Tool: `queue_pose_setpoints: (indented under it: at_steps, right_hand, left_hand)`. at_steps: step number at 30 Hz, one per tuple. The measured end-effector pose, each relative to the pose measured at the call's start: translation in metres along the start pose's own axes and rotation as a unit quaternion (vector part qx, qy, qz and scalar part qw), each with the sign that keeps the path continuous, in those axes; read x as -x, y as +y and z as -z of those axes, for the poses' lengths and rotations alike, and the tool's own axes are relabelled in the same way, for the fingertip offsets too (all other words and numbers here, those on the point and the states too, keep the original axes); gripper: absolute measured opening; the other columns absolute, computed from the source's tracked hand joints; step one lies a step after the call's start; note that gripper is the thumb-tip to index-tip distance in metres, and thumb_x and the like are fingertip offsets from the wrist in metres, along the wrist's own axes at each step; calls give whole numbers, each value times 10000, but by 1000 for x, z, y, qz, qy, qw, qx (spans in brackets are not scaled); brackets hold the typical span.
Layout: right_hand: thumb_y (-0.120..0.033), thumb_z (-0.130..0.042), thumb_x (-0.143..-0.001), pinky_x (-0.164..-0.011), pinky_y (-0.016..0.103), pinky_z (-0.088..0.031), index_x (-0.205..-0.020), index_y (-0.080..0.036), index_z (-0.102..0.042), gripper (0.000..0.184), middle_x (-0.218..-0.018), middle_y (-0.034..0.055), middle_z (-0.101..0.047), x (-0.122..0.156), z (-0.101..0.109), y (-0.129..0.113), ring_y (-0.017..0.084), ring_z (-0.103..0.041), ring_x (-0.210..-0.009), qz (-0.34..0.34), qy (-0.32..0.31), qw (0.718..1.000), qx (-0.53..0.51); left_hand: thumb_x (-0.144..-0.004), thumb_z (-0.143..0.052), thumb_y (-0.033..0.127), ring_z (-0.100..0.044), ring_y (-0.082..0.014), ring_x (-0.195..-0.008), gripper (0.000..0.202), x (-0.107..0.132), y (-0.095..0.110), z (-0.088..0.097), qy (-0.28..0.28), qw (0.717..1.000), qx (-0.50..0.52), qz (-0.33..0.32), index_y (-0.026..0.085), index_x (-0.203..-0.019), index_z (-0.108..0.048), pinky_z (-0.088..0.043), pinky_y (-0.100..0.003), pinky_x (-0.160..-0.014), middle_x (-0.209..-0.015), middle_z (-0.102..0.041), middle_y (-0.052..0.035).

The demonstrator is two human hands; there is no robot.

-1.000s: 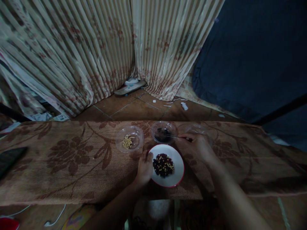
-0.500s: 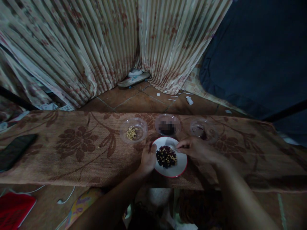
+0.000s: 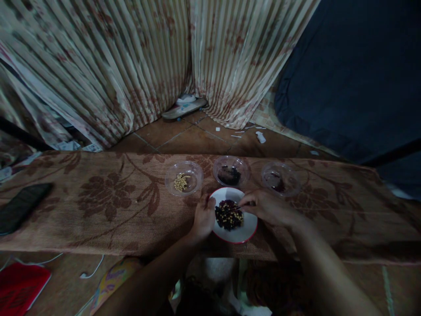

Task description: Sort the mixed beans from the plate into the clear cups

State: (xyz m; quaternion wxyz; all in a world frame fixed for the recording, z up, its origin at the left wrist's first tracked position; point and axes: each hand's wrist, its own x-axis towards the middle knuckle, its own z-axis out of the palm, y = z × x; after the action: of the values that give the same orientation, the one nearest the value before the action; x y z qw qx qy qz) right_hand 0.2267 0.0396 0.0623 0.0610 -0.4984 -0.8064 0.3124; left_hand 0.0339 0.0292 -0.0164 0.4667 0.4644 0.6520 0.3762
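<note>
A white plate with a red rim lies on the brown flowered cloth and holds a heap of mixed dark and pale beans. My left hand grips the plate's left edge, fingers curled. My right hand is pinched shut on thin metal tweezers, whose tips reach into the bean heap. Behind the plate stand three clear bowls: the left bowl with pale beans, the middle bowl with dark beans, the right bowl with a few reddish beans.
The flowered cloth covers a long low table. A dark phone lies at its left end. Striped curtains hang behind, with a sandal on the tiled floor. A red item and white cable lie below left.
My right hand drew back from the middle bowl and brought the tweezers down into the beans on the plate. The view shifted slightly. My left hand stayed on the plate's edge.
</note>
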Motion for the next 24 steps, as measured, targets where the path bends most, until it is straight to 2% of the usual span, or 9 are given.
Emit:
queue_pose_setpoints:
  at_steps: [13, 24]
  right_hand:
    - [-297, -519, -819, -696, 266, -441, -870, -289, -698, 186, -951, -22, -699, -1, -1, -12, 180, -623, -859, -15, 10, 999, 44]
    - [-290, -510, -827, -691, 258, -423, -852, -266, -704, 197, -907, -6, -700, -1, 0, -11, 173, -617, -831, -8, 5, 999, 47]
  left_hand:
    - [-787, -461, 290, -605, -181, -888, 258, -1, -2, -1, -1, 1000, 18, -5, 162, -929, -634, -442, -306, -861, -934, -686, -57]
    - [-785, -455, 263, -603, -184, -863, 252, 0, 2, -1, -1, 1000, 11, -12, 147, -920, -633, -448, -314, -847, -913, -685, -63]
